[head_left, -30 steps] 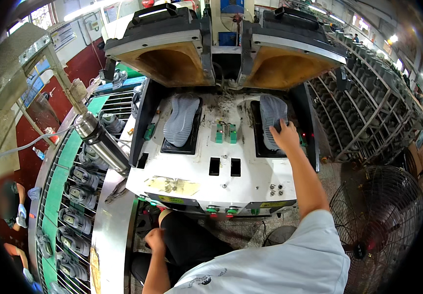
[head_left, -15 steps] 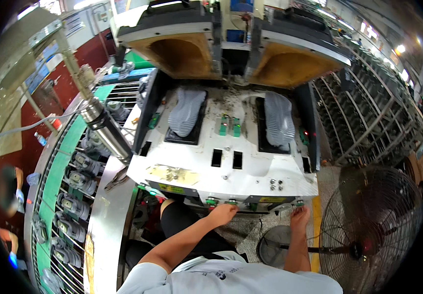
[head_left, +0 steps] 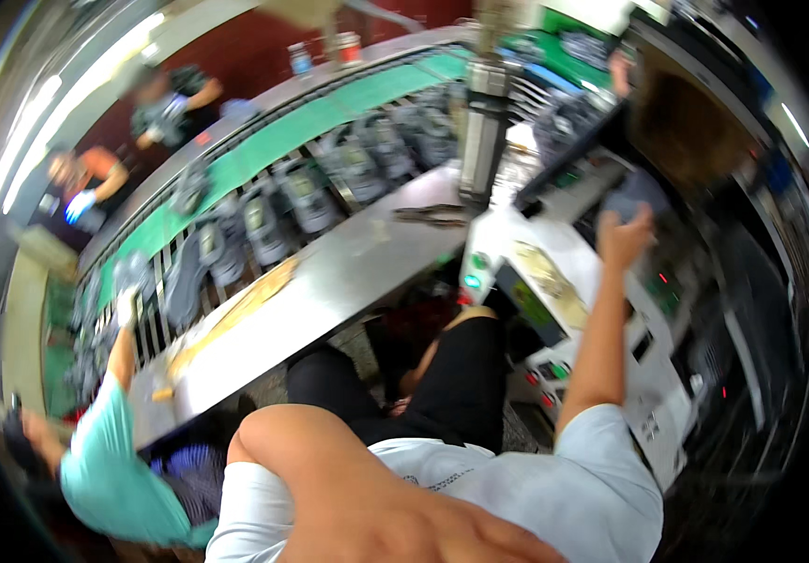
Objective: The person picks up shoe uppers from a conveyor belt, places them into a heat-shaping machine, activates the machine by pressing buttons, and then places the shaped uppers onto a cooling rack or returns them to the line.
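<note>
My right hand [head_left: 625, 235] reaches over the white machine top [head_left: 507, 230] with fingers curled round the near end of a grey ribbed shoe sole [head_left: 643, 190], blurred by motion. The sole is by the raised mould lid [head_left: 686, 113] with its brown hollow. Whether it still rests on its pad I cannot tell. My left arm [head_left: 301, 446] is bent up very close to the camera. Its hand fills the lower edge, blurred, and the fingers do not show. Buttons [head_left: 559, 371] and a green lamp [head_left: 472, 281] sit on the machine's front.
A green conveyor [head_left: 264, 155] with rollers carries several grey shoes [head_left: 259, 228] at left. A metal ledge [head_left: 329, 267] and a steel post [head_left: 484, 141] stand between it and me. A co-worker in a teal shirt [head_left: 123, 479] works at lower left; two people [head_left: 95, 178] are beyond the conveyor.
The view has swung left toward the conveyor. My right hand has left the front buttons and gone to the sole. My left hand has left the buttons and come up close to the camera.
</note>
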### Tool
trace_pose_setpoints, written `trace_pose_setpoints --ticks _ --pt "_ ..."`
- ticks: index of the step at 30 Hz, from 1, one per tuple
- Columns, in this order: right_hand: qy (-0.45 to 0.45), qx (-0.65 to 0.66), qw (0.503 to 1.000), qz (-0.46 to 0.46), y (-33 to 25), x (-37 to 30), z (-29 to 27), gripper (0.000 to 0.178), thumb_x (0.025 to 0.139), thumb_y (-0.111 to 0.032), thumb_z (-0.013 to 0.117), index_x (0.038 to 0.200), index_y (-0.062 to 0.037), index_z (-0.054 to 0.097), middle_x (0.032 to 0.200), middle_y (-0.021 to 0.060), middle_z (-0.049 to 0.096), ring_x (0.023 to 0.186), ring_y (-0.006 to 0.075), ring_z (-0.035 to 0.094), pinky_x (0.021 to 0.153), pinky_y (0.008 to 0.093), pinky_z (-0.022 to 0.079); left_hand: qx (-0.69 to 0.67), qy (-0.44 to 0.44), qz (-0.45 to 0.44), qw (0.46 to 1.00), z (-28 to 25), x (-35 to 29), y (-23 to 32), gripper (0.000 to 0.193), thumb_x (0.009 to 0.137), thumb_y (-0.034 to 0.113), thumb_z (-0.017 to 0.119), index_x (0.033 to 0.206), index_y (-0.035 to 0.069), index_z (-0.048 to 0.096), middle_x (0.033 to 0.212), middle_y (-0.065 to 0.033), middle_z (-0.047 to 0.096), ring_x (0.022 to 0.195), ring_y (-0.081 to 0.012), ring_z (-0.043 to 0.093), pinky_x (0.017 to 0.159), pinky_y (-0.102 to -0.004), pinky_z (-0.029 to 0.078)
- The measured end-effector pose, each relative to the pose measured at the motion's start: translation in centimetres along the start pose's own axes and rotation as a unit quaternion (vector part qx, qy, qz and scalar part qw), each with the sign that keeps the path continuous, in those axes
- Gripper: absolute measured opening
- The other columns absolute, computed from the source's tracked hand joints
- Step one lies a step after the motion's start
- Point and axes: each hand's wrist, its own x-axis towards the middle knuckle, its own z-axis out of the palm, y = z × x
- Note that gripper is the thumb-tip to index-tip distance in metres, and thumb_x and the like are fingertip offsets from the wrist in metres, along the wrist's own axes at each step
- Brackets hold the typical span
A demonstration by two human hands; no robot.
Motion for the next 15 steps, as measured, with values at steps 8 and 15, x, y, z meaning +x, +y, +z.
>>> trace_pose_setpoints --ticks 8,15 --pt "-0.252 -0.27 0.885 0.285 4.2 11.2 7.5 0.11 0.066 -0.068 0.065 0.147 -0.0084 0.021 0.149 0.0282 0.019 0.135 0.0451 0.023 0.107 0.0573 0.024 0.236 -0.026 0.004 0.971 -4.5 -5.7 8.8 0.053 0.095 0.046 0.04 0.122 0.004 0.057 0.121 -0.0166 0.058 0.108 -0.0401 0.058 0.089 -0.0462 0.045" --pt "-0.106 -0.174 0.938 0.282 10.8 11.3 5.9 0.111 0.065 -0.062 0.071 0.146 -0.0062 0.019 0.142 0.0256 0.035 0.13 0.0414 0.037 0.107 0.0512 0.03 0.314 0.328 -0.267 0.85 -11.7 -19.8 12.0 0.03 0.094 0.019 0.05 0.11 -0.002 0.064 0.105 -0.0172 0.066 0.098 -0.0256 0.063 0.087 -0.0361 0.049"
